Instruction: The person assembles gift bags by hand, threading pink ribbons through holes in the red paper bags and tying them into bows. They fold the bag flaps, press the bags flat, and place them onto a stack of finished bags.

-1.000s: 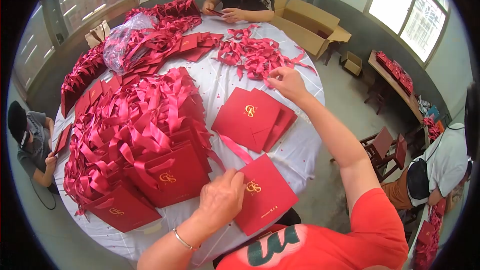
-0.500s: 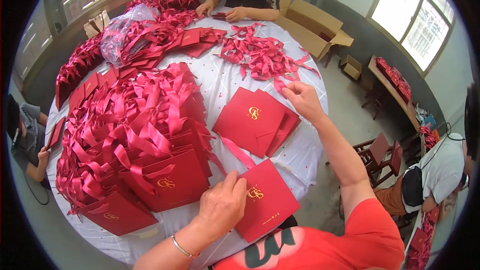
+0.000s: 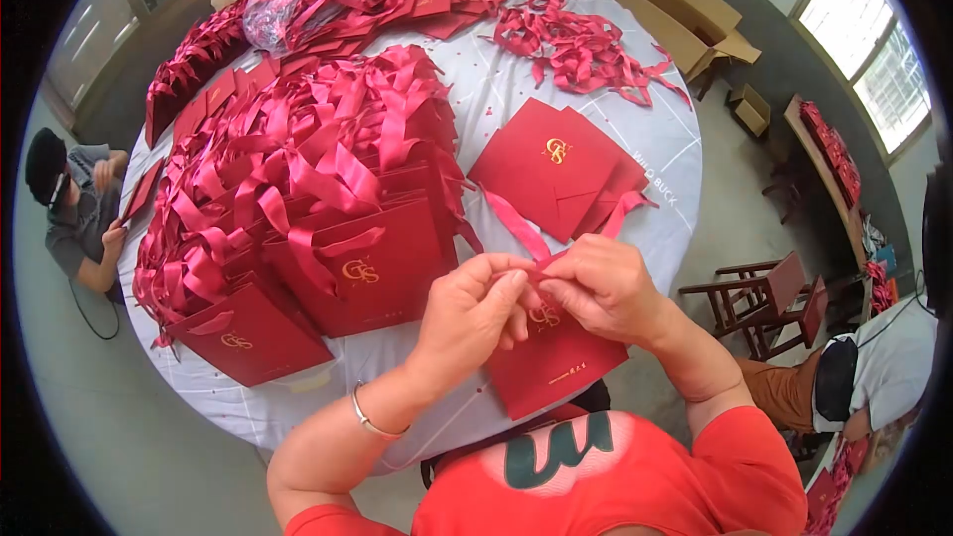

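My left hand (image 3: 475, 316) and my right hand (image 3: 602, 288) meet over a flat red paper bag (image 3: 556, 369) with a gold logo at the near edge of the round table. Both pinch a red ribbon (image 3: 615, 218) at the bag's top edge; another ribbon strip (image 3: 516, 223) trails away from the bag toward the far side. Just beyond lies a small stack of flat red bags (image 3: 558, 169). To the left rises a big heap of finished bags with ribbon handles (image 3: 318, 189).
The white table cloth (image 3: 476, 89) carries loose ribbons (image 3: 581, 45) at the far right and more red bags (image 3: 199, 89) at the far left. A seated person (image 3: 79, 213) is at left, another person (image 3: 874, 367) at right. Cardboard boxes (image 3: 685, 15) and wooden chairs (image 3: 769, 298) stand beyond.
My right hand came back from the far ribbon pile with a ribbon and joined my left hand at the near bag. The view tilted down toward the table.
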`<state>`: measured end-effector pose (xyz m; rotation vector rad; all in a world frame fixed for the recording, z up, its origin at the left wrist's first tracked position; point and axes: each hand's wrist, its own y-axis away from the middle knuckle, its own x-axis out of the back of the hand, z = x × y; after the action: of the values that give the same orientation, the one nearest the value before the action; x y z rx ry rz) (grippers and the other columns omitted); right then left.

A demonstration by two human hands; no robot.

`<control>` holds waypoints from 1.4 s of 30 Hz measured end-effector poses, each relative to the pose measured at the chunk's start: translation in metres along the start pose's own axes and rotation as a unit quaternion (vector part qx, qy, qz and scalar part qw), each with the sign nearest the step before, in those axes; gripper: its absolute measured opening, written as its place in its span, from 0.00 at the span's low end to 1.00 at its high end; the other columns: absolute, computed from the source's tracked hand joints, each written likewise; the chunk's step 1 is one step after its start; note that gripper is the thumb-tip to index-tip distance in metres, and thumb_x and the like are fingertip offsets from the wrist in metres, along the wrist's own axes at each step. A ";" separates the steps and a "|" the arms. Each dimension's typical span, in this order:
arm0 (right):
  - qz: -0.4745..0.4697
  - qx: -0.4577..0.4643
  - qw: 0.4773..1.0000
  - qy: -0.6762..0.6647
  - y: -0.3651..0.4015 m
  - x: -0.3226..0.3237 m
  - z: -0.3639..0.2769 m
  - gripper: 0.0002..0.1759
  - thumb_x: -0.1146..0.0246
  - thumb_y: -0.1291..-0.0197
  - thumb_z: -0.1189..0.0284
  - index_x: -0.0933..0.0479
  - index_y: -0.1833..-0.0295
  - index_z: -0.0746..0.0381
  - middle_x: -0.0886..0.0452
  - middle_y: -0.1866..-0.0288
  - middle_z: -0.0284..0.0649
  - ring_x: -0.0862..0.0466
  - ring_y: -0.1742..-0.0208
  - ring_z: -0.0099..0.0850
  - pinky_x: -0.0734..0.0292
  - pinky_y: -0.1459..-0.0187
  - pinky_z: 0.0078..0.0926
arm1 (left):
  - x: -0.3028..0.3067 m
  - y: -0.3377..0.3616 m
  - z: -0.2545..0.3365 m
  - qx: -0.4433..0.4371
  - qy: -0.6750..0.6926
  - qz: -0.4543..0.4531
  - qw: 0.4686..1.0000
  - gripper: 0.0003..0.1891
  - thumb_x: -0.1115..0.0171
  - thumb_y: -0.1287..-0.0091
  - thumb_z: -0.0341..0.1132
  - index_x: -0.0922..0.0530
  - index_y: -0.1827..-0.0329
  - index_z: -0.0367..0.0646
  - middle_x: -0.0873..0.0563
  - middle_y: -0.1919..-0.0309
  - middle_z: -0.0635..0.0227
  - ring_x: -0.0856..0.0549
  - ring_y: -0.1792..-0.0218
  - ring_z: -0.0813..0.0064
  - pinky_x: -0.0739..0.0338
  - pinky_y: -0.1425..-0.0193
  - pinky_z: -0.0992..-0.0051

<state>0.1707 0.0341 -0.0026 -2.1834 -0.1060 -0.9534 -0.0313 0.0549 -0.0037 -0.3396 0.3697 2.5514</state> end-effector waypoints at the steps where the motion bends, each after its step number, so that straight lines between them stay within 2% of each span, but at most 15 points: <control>1: 0.009 -0.013 1.000 -0.005 0.000 0.001 0.001 0.09 0.27 0.52 0.77 0.18 0.64 0.63 0.18 0.72 0.40 0.20 0.73 0.38 0.26 0.71 0.34 | 0.000 -0.001 0.001 -0.012 0.018 0.005 1.000 0.10 0.46 0.22 0.34 0.22 0.48 0.37 0.14 0.67 0.68 0.19 0.77 0.85 0.27 0.77 0.85; 4: -0.040 -0.102 0.992 -0.066 -0.001 0.021 -0.004 0.08 0.27 0.48 0.77 0.17 0.63 0.64 0.17 0.71 0.40 0.18 0.71 0.33 0.25 0.69 0.29 | 0.005 -0.002 0.002 -0.004 0.026 0.009 1.000 0.11 0.47 0.21 0.36 0.21 0.51 0.38 0.13 0.66 0.66 0.19 0.77 0.85 0.27 0.77 0.85; 6: -0.113 -0.209 0.954 -0.185 0.008 0.041 0.005 0.08 0.29 0.42 0.77 0.16 0.57 0.66 0.14 0.67 0.37 0.17 0.67 0.22 0.24 0.67 0.21 | 0.010 -0.003 0.001 -0.002 0.047 0.020 0.999 0.12 0.49 0.21 0.39 0.21 0.55 0.40 0.12 0.68 0.64 0.18 0.78 0.83 0.27 0.77 0.84; 9: -0.106 -0.329 0.893 -0.287 0.019 0.072 0.019 0.10 0.32 0.40 0.80 0.17 0.52 0.68 0.14 0.64 0.34 0.16 0.66 0.19 0.21 0.62 0.17 | 0.015 -0.004 0.008 -0.001 0.046 0.019 0.999 0.12 0.48 0.21 0.39 0.21 0.58 0.41 0.12 0.70 0.65 0.19 0.78 0.84 0.27 0.76 0.85; 11: -0.040 -0.429 0.850 -0.303 0.035 0.092 0.029 0.09 0.32 0.40 0.81 0.16 0.52 0.67 0.14 0.64 0.35 0.16 0.66 0.20 0.21 0.63 0.17 | 0.015 -0.004 0.006 -0.014 0.033 0.010 0.999 0.14 0.47 0.22 0.40 0.20 0.61 0.40 0.12 0.71 0.65 0.19 0.78 0.84 0.28 0.76 0.85; 14: 0.077 -0.373 0.883 -0.275 0.064 0.104 0.053 0.08 0.31 0.40 0.79 0.16 0.54 0.66 0.16 0.68 0.33 0.18 0.69 0.19 0.21 0.66 0.17 | 0.014 -0.005 -0.005 -0.100 -0.147 -0.012 0.984 0.16 0.47 0.22 0.40 0.18 0.61 0.38 0.13 0.73 0.66 0.19 0.78 0.85 0.28 0.76 0.85; 18: 0.088 -0.471 0.860 -0.176 0.065 0.112 0.043 0.07 0.31 0.40 0.78 0.16 0.56 0.63 0.15 0.61 0.35 0.18 0.63 0.20 0.22 0.62 0.18 | 0.011 -0.002 -0.002 0.005 -0.103 -0.062 0.993 0.19 0.50 0.20 0.44 0.18 0.59 0.37 0.14 0.74 0.68 0.18 0.77 0.83 0.27 0.76 0.84; 19: 0.088 -0.473 0.858 -0.181 0.059 0.104 0.036 0.07 0.31 0.40 0.78 0.16 0.56 0.63 0.15 0.61 0.35 0.18 0.63 0.20 0.22 0.62 0.18 | 0.011 -0.001 -0.003 0.009 -0.106 -0.060 0.993 0.19 0.50 0.20 0.44 0.18 0.59 0.37 0.14 0.74 0.68 0.18 0.77 0.83 0.27 0.76 0.84; 21: 0.119 -0.196 0.966 0.122 0.042 0.085 0.025 0.10 0.30 0.45 0.80 0.16 0.55 0.64 0.15 0.55 0.39 0.17 0.55 0.28 0.20 0.56 0.24 | 0.009 -0.002 -0.007 0.014 -0.020 -0.065 0.998 0.20 0.52 0.20 0.45 0.19 0.57 0.38 0.14 0.72 0.66 0.17 0.76 0.83 0.27 0.75 0.84; 22: 0.111 -0.125 0.976 0.143 0.033 0.078 0.016 0.16 0.27 0.51 0.80 0.16 0.53 0.63 0.16 0.50 0.42 0.17 0.48 0.36 0.22 0.48 0.30 | 0.009 -0.002 -0.006 0.014 -0.023 -0.062 0.998 0.20 0.52 0.20 0.45 0.19 0.57 0.38 0.14 0.72 0.66 0.17 0.76 0.83 0.27 0.75 0.84; 26: 0.035 0.002 0.999 0.013 0.004 0.028 -0.030 0.20 0.25 0.52 0.76 0.17 0.51 0.64 0.16 0.53 0.41 0.17 0.51 0.40 0.23 0.49 0.35 | 0.005 -0.002 -0.006 0.007 -0.058 -0.075 0.995 0.20 0.54 0.19 0.45 0.20 0.57 0.38 0.14 0.70 0.66 0.17 0.75 0.82 0.26 0.75 0.84; 35: 0.022 -0.043 0.996 -0.074 0.017 0.003 -0.022 0.12 0.26 0.52 0.80 0.17 0.60 0.64 0.17 0.68 0.39 0.17 0.66 0.36 0.22 0.63 0.32 | 0.004 0.002 -0.006 -0.029 -0.157 -0.141 0.977 0.19 0.51 0.20 0.42 0.17 0.57 0.37 0.13 0.69 0.69 0.21 0.76 0.86 0.28 0.74 0.84; 38: 0.034 -0.116 0.987 -0.108 0.022 0.010 -0.024 0.09 0.28 0.50 0.81 0.17 0.61 0.65 0.17 0.68 0.41 0.17 0.68 0.36 0.22 0.65 0.31 | 0.000 0.004 -0.003 -0.100 -0.220 -0.080 0.967 0.16 0.49 0.20 0.39 0.17 0.55 0.36 0.14 0.71 0.72 0.22 0.76 0.86 0.30 0.74 0.84; 41: 0.073 -0.174 0.974 -0.125 0.037 0.013 -0.020 0.06 0.29 0.46 0.81 0.17 0.62 0.65 0.17 0.68 0.42 0.16 0.70 0.36 0.22 0.68 0.29 | 0.005 -0.005 0.004 -0.289 -0.415 0.045 0.862 0.09 0.39 0.28 0.31 0.17 0.51 0.37 0.17 0.73 0.66 0.20 0.74 0.78 0.26 0.70 0.78; 42: 0.057 -0.178 0.977 -0.102 0.043 0.014 -0.020 0.06 0.29 0.47 0.81 0.17 0.63 0.65 0.16 0.68 0.42 0.16 0.70 0.37 0.22 0.67 0.30 | 0.006 -0.006 0.007 -0.277 -0.461 0.043 0.842 0.11 0.35 0.33 0.28 0.17 0.49 0.37 0.17 0.70 0.62 0.19 0.72 0.74 0.24 0.67 0.75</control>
<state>0.1837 -0.0135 -0.0101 -2.5829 0.1008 -0.7221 -0.0343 0.0649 0.0002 0.7263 -0.7325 2.5089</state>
